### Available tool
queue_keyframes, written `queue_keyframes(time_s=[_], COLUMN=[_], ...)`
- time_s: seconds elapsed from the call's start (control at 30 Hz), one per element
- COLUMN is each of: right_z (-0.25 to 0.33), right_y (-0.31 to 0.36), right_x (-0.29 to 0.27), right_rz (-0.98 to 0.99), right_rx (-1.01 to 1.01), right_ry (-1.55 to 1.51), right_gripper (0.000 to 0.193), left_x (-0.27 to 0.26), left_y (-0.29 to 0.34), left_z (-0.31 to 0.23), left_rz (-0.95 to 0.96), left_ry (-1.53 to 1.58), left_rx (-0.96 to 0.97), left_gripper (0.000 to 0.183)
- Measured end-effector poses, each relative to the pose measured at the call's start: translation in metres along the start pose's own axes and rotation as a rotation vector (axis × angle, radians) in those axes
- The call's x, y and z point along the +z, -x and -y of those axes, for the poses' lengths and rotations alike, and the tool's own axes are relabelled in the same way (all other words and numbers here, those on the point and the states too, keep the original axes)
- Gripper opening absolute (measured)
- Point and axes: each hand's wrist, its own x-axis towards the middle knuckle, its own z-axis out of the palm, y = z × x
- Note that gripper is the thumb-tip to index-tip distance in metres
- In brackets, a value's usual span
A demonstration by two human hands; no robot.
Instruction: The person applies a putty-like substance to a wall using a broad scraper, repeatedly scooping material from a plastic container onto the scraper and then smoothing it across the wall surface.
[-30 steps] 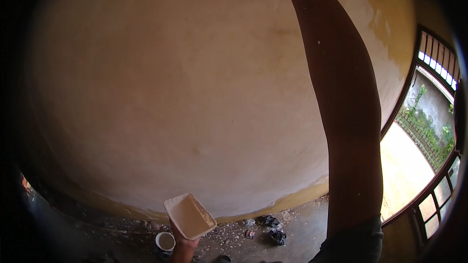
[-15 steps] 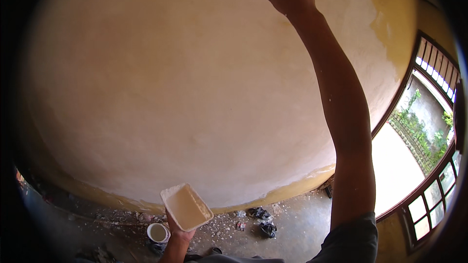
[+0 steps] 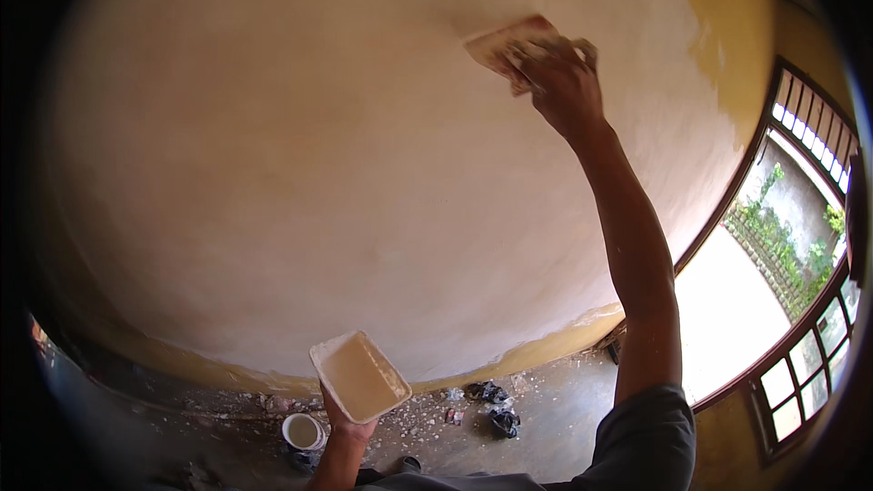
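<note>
High on the wall [image 3: 364, 164], my right hand [image 3: 564, 82] grips a putty-smeared scraper [image 3: 509, 42] by its near side, the blade lying against the surface. Pale filler covers most of this wall, with yellow paint showing at the upper right and along the bottom. Down at waist height my left hand [image 3: 347, 425] is closed round the underside of a rectangular plastic tub [image 3: 361, 376]. Cream-coloured filler coats the tub's inside, and it tilts a little. The fingers beneath it are mostly hidden.
A white bucket [image 3: 303, 433] stands on the floor left of my left hand. Crumbs of plaster and crumpled black plastic bags [image 3: 502, 420] litter the grey floor [image 3: 564, 418] along the wall's foot. On the right, a dark-framed doorway [image 3: 741, 300] opens onto a bright yard.
My right hand has brought the scraper down the wall from the top edge, bending the arm lower. The tub in my left hand has shifted slightly right and up in view.
</note>
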Motion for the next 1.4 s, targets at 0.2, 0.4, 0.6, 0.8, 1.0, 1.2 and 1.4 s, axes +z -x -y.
queue_keyframes(time_s=[0.2, 0.4, 0.6, 0.8, 1.0, 1.2, 1.4], right_z=[-0.064, -0.042, 0.021, 0.074, 0.085, 0.074, 0.046], right_y=[-0.087, -0.153, -0.124, -0.066, -0.070, -0.075, -0.090], right_x=[-0.024, 0.002, 0.018, 0.019, -0.008, 0.033, -0.038], right_rz=[0.086, 0.190, 0.270, 0.304, 0.025, 0.349, 0.225], right_rx=[0.532, 0.961, 0.810, 0.657, 0.762, 0.465, 1.320], right_ry=[-0.015, 0.102, 0.110, 0.118, -0.043, 0.179, -0.124], right_gripper=[0.025, 0.027, 0.020, 0.018, 0.015, 0.018, 0.028], left_x=[0.003, -0.001, -0.016, -0.024, -0.019, -0.027, -0.018], left_y=[-0.001, 0.000, -0.006, -0.016, -0.013, -0.017, -0.007], left_z=[-0.018, -0.053, -0.082, -0.096, -0.108, -0.110, -0.112], left_rz=[0.031, 0.003, 0.012, 0.050, 0.083, 0.104, 0.099], left_ry=[0.003, -0.045, -0.068, -0.064, -0.017, -0.061, -0.054], left_rx=[-0.119, -0.104, -0.131, -0.219, -0.237, -0.211, -0.234], left_gripper=[0.043, 0.044, 0.045, 0.044, 0.043, 0.044, 0.044])
